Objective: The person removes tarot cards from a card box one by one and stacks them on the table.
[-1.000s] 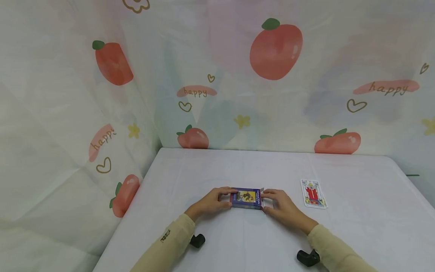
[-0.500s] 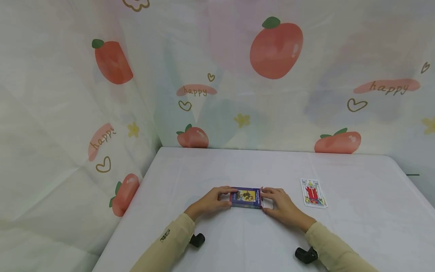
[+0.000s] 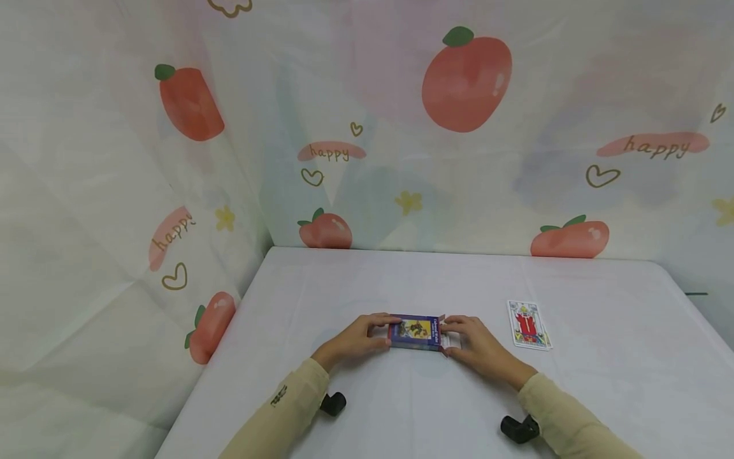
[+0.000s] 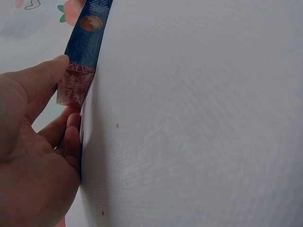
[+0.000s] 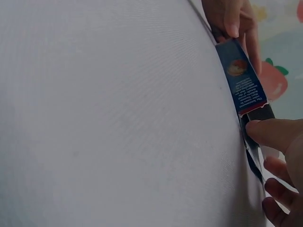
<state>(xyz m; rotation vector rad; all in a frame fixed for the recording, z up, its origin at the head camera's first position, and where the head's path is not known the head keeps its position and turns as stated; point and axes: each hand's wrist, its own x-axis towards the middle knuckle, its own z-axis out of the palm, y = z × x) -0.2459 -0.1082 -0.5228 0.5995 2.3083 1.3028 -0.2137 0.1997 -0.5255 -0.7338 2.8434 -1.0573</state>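
A dark blue tarot card box (image 3: 415, 331) with a yellow picture on top lies flat on the table in the head view. My left hand (image 3: 361, 338) grips its left end, thumb on the near side, fingers at the far side. In the left wrist view that closed end shows red (image 4: 75, 87). At the box's right end, which has its flaps out, is my right hand (image 3: 477, 347). Its thumb (image 5: 265, 131) presses the near side flap in the right wrist view, and the index finger touches the far side. What lies inside the box is mostly hidden.
To the right, a small stack of tarot cards (image 3: 529, 325) lies face up, the top one showing a red-robed figure. A white cloth covers the table (image 3: 367, 280). Fruit-printed curtains (image 3: 367, 83) stand behind and at the left. Black wrist devices (image 3: 520, 429) hang by the sleeves.
The right hand's thumb and fingers have shifted slightly at the box's end, and its side flaps stand a little differently. The left hand and the box have hardly moved.
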